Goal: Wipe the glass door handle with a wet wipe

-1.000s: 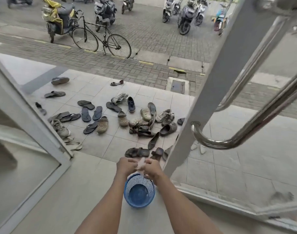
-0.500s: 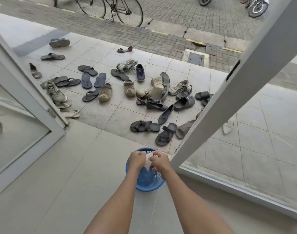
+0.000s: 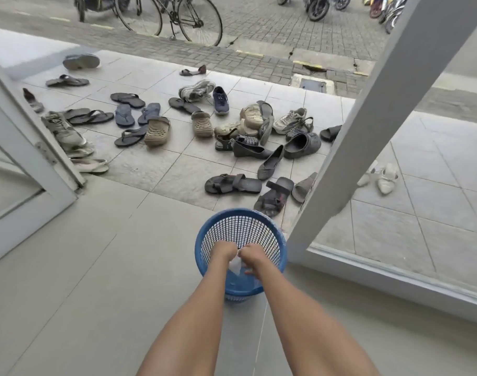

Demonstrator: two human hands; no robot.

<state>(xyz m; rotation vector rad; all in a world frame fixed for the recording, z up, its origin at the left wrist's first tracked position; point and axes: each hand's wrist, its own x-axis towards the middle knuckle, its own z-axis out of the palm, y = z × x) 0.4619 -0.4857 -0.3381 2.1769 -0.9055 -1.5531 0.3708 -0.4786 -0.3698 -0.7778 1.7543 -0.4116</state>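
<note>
Both my hands reach down into a blue mesh basket on the tiled floor. My left hand and my right hand are closed together on a small white wet wipe, which hangs between them inside the basket. The glass door with its white frame stands open at the right. Its metal handle is out of the picture.
Several sandals and shoes lie scattered on the tiles just past the threshold. Another white-framed door stands at the left. A bicycle and parked motorbikes are on the paved street beyond.
My head has tilted down, so the steel door handle has left the view. My hands, holding the wipe, have dropped from above the basket rim down into the basket.
</note>
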